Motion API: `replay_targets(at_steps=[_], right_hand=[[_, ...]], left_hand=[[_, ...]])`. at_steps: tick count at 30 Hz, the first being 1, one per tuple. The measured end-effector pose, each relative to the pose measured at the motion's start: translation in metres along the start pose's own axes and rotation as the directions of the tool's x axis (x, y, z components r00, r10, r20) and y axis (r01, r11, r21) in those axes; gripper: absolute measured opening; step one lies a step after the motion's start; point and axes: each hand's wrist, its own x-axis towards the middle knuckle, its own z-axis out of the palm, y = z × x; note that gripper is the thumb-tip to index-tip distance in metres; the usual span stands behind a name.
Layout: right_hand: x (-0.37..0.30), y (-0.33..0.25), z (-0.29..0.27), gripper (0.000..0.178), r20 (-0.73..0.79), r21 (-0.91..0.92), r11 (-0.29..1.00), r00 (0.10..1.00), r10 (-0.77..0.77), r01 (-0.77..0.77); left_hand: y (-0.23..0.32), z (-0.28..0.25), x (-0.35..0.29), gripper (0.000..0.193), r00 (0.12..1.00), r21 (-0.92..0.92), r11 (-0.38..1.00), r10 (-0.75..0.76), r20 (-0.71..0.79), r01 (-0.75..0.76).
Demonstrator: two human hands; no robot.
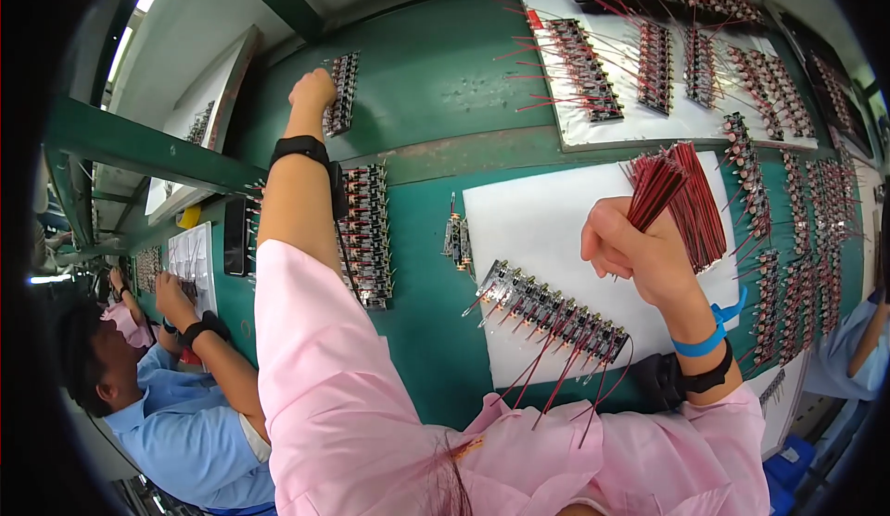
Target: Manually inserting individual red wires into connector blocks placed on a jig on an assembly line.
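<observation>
The left hand (313, 94) curls beside a board (344, 89); I cannot tell whether it grips it. The right hand (644, 252) clasps red-and-black wires (656, 191), with another board (553, 315) nearer the body, to its left, on a white mat (528, 205).

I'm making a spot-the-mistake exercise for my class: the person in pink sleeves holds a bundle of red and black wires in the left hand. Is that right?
Not quite. The head view shows the bundle of red and black wires in the right hand; the left hand is out at the far strip of circuit boards.
</observation>
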Motion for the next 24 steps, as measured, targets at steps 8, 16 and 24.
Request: replay_targets(at_steps=[8, 16, 24], right_hand=[[-0.002, -0.005, -0.003, 0.036, -0.024, -0.074, 0.996, 0.998, -0.050, 0.048], [-0.017, -0.019, 0.003, 0.035, -0.012, -0.115, 0.979, 0.985, -0.172, 0.170], [-0.032, -0.035, 0.010, 0.036, 0.010, -0.177, 0.944, 0.959, -0.282, 0.279]], left_hand=[[0.023, -0.014, -0.005, 0.042, 0.996, -0.110, 0.991, -0.083, -0.012, 0.082], [0.002, -0.094, -0.039, 0.033, 1.000, -0.109, 0.994, 0.016, -0.003, -0.016], [-0.045, -0.121, -0.149, 0.025, 0.978, -0.185, 0.963, 0.174, -0.118, -0.193]])
